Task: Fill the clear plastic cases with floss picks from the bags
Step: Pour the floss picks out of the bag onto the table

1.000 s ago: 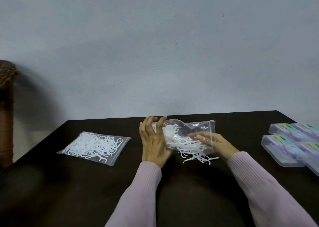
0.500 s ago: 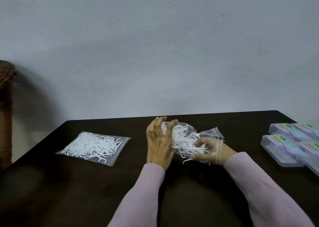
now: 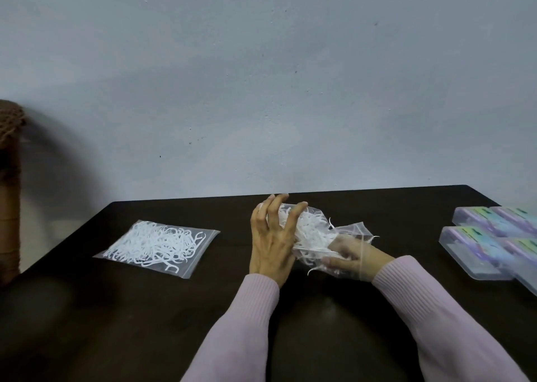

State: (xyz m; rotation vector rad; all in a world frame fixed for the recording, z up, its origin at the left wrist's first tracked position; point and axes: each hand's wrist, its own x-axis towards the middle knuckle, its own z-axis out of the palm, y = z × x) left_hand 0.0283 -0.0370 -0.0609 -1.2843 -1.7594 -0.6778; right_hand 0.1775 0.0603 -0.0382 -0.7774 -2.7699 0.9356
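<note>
Here the left hand (image 3: 271, 242) curls round a clear plastic bag (image 3: 348, 230) of white floss picks (image 3: 312, 230) mid-table while the right hand (image 3: 353, 255), inside it, grasps picks, so loose ones may spill out.

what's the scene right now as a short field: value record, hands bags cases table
left hand: grips the closed end of the clear plastic bag of white floss picks, lifted off the table
right hand: reaches inside that bag's open mouth
second clear zip bag of floss picks: lies flat, to the left, untouched
clear plastic cases: grouped at the right edge, lids shut
dark table: carries everything
</note>
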